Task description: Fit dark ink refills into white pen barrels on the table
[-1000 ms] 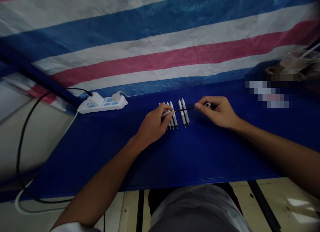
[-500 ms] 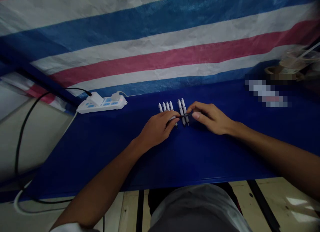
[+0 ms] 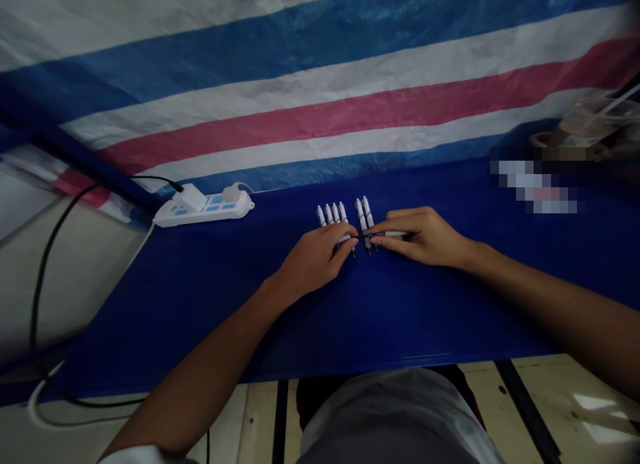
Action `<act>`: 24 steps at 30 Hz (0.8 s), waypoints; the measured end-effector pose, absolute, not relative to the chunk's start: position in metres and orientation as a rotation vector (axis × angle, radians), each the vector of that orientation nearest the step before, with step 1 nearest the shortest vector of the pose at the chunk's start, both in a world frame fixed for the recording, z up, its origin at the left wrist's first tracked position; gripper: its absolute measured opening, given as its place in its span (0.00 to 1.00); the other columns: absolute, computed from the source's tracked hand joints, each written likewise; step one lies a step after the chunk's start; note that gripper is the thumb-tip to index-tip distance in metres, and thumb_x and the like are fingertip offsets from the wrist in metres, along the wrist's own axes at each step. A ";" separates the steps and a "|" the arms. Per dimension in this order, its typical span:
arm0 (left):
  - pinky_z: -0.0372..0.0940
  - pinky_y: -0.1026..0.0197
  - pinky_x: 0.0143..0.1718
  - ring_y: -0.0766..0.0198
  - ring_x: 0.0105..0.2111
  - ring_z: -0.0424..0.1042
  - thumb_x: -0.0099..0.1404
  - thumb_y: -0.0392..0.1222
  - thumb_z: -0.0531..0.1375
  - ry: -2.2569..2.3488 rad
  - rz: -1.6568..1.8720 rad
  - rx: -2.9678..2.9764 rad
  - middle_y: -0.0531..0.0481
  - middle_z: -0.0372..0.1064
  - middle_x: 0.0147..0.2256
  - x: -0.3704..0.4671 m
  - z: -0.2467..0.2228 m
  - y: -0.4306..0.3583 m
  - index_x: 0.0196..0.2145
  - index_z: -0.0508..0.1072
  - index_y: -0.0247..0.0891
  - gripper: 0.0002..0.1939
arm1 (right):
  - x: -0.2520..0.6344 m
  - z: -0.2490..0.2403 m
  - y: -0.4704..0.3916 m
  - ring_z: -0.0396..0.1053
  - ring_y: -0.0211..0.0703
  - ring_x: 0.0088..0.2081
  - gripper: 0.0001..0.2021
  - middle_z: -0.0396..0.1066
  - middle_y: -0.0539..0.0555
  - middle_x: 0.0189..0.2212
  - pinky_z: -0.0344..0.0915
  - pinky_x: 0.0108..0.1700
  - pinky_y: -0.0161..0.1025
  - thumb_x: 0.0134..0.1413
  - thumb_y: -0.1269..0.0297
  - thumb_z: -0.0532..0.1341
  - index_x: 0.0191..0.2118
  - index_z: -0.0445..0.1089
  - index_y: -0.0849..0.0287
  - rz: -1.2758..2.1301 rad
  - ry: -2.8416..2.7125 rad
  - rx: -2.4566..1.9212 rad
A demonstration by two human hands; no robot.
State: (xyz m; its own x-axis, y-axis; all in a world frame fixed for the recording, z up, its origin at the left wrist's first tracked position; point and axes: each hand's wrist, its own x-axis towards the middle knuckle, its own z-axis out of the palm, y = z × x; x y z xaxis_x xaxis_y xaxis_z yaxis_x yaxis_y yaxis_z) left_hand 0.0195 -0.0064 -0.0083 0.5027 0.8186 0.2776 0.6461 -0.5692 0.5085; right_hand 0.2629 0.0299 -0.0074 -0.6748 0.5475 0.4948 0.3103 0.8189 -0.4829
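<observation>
Head view: a grey garment (image 3: 400, 411) fills the bottom edge, above a pale floor (image 3: 475, 377). Beyond it, a blue worktop (image 3: 320, 324) runs back to a plastic sheet (image 3: 320, 124) striped white, blue and red. Over the worktop, the left hand (image 3: 317, 254) is closed on a short, pale pen piece (image 3: 344, 239); the right hand (image 3: 425, 237) pinches a white pen barrel (image 3: 399, 233), held crosswise, its tip end towards the left hand. Four click pens (image 3: 335, 213) lie side by side at the left hand, two more pens (image 3: 369, 211) between the hands. Farther back on the left sits a white power strip (image 3: 215, 214) with a plug adapter (image 3: 193, 198).

Fingers cover the lower parts of most pens; whether they touch them is unclear. The detail between the fingertips is too dark to make out. Pixelation hides something before the clear cup (image 3: 583, 127), far right.
</observation>
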 end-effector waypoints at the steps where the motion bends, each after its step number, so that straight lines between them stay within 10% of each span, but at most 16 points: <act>1: 0.70 0.58 0.45 0.60 0.37 0.78 0.76 0.42 0.54 1.213 0.707 2.403 0.50 0.78 0.38 0.021 -0.009 -0.007 0.48 0.74 0.39 0.10 | 0.261 -0.008 0.028 0.70 0.35 0.25 0.14 0.78 0.52 0.29 0.63 0.29 0.34 0.68 0.57 0.63 0.47 0.81 0.61 0.475 -2.375 -0.627; 24: 0.69 0.59 0.41 0.60 0.35 0.77 0.76 0.45 0.56 1.280 0.701 2.392 0.51 0.78 0.36 0.025 -0.008 -0.009 0.43 0.74 0.39 0.10 | 0.253 -0.015 0.021 0.67 0.37 0.25 0.09 0.75 0.51 0.33 0.62 0.29 0.35 0.71 0.60 0.56 0.50 0.67 0.58 0.677 -2.364 -0.757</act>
